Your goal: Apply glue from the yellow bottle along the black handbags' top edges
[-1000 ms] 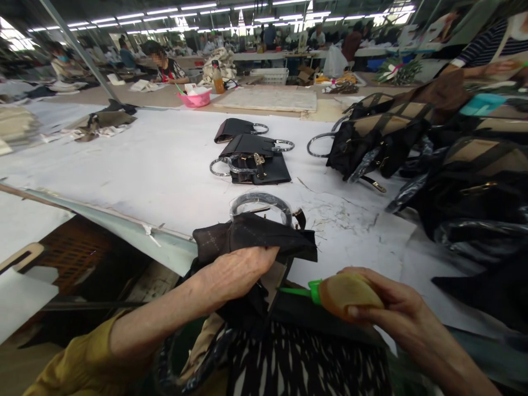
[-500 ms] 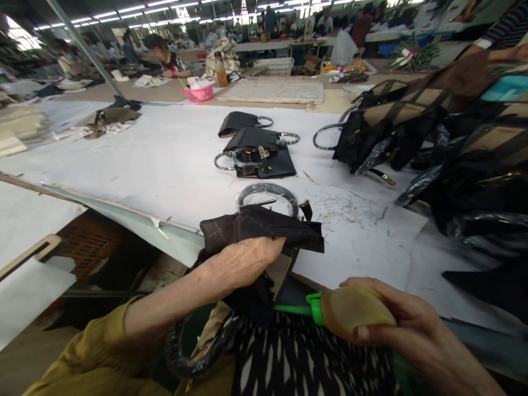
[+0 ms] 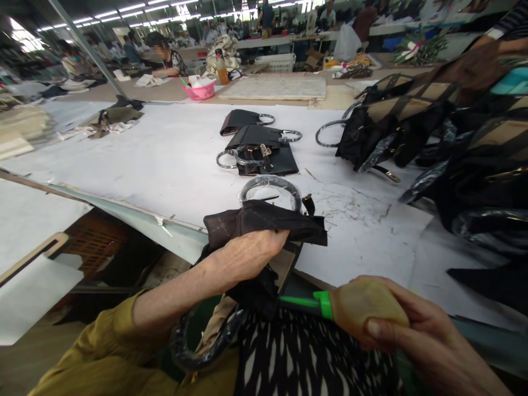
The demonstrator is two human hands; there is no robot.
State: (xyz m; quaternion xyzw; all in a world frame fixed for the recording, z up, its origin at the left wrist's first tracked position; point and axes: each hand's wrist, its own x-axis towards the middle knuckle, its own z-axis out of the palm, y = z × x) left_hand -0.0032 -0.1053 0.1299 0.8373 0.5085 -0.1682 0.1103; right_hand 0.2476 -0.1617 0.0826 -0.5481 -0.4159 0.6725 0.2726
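Note:
A black handbag (image 3: 231, 223) with plastic-wrapped handles lies across the table edge and my lap. My left hand (image 3: 251, 253) is closed on its dark fabric; the fingertips are hidden in the folds. In my right hand (image 3: 408, 324) is a squeeze bottle (image 3: 367, 308) of yellowish-brown liquid, tilted on its side. Its green nozzle (image 3: 299, 304) points left, with the tip at the handbag's lower part; whether it touches cannot be made out. One wrapped handle (image 3: 270, 181) stands up on the table side, another hangs near my lap.
Finished-looking black handbags (image 3: 259, 146) lie mid-table, and several more (image 3: 379, 124) are heaped at the right. Loose thread scraps (image 3: 350, 212) litter the white table covering (image 3: 165, 159). Farther back are a pink basin (image 3: 200, 91), a bottle of amber liquid (image 3: 221, 69) and a flat board (image 3: 272, 88). Other people work beyond.
My right hand and the squeeze bottle have shifted slightly to the right, and the nozzle lies in a somewhat different position. My left hand keeps hold of the handbag. The whole view has shifted a little.

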